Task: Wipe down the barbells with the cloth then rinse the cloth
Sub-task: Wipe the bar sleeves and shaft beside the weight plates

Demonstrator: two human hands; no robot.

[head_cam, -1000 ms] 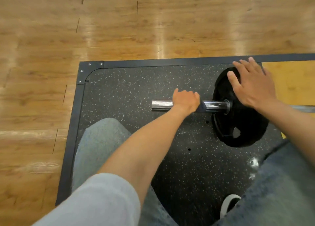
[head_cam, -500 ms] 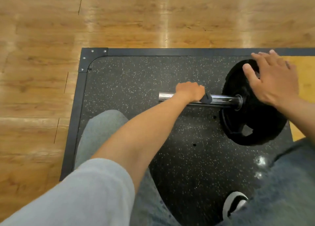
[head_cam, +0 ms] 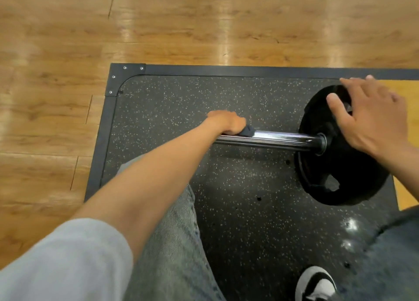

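A chrome barbell sleeve (head_cam: 281, 138) lies across a speckled black rubber mat (head_cam: 181, 105), with a black weight plate (head_cam: 344, 176) on it at the right. My left hand (head_cam: 226, 121) grips a dark cloth (head_cam: 316, 130) wrapped round the sleeve's outer end; only a corner of the cloth shows beside my fingers. My right hand (head_cam: 371, 117) rests with spread, straight fingers on the top of the plate. The sleeve's tip is hidden under my left hand.
Wooden floor (head_cam: 158, 28) surrounds the mat beyond its dark metal frame (head_cam: 127, 78). A yellow wooden panel (head_cam: 405, 96) lies right of the plate. My jeans-clad knees and a black-and-white shoe (head_cam: 315, 282) fill the near side.
My left hand has slid with the cloth along the sleeve away from the plate to its outer end, baring more chrome. My right hand stays on the plate. The camera has shifted left.
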